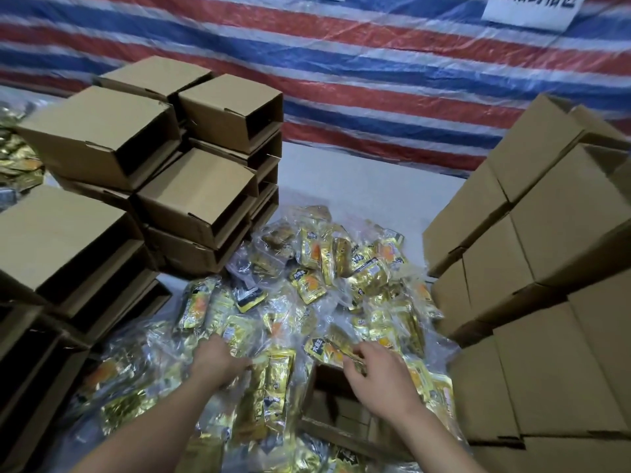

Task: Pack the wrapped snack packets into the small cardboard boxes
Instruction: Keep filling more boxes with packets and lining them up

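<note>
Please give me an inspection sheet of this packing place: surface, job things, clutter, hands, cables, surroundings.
Surface: pale table top, mostly covered.
Job's things: heap of gold foil snack packets; open brown cardboard box under the right hand; empty open boxes stacked left; closed boxes stacked right.
Clutter: more gold packets at far left.
Hands: left hand and right hand both on packets; grip unclear.
Cables: nothing seen.
Surroundings: red, white and blue striped tarpaulin with a white paper sign.

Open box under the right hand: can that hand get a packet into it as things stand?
Probably yes. The right hand hovers over the open box, pinching a gold packet, and nothing covers the opening.
</note>
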The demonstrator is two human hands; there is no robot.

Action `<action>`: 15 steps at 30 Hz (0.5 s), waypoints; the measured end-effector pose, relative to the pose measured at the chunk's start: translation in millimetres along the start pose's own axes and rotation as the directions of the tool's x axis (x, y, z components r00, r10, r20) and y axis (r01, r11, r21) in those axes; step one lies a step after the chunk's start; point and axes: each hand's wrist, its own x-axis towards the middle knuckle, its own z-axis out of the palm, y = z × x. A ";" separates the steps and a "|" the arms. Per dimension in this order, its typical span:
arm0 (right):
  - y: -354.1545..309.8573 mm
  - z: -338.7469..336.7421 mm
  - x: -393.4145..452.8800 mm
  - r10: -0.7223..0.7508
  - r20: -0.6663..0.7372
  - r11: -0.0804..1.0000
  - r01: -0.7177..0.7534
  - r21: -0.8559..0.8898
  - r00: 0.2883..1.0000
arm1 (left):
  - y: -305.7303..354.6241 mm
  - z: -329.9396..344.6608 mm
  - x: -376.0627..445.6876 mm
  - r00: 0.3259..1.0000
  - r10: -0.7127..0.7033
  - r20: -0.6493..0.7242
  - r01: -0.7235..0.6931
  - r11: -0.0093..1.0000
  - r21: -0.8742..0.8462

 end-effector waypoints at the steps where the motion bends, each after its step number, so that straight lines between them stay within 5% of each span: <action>1: 0.2 -1.6 1.2 0.006 -0.004 1.000 -0.006 0.015 1.000 | -2.3 -0.1 0.6 1.000 -0.009 -0.007 0.009 1.000 -0.021; 6: -6.6 -3.7 6.2 0.017 -0.016 0.995 -0.015 0.103 1.000 | -9.8 -11.7 -3.2 0.998 -0.030 0.048 0.044 0.946 -0.322; 10: -27.7 -3.1 12.0 0.014 -0.009 0.951 -0.010 0.310 1.000 | 3.1 -39.9 -20.6 0.996 0.089 -0.018 -0.085 0.841 -0.534; 15: -70.9 -22.1 19.4 0.071 0.086 0.641 -0.112 0.759 0.994 | 52.0 -81.8 -68.0 0.944 0.331 -0.011 -0.271 0.755 -0.597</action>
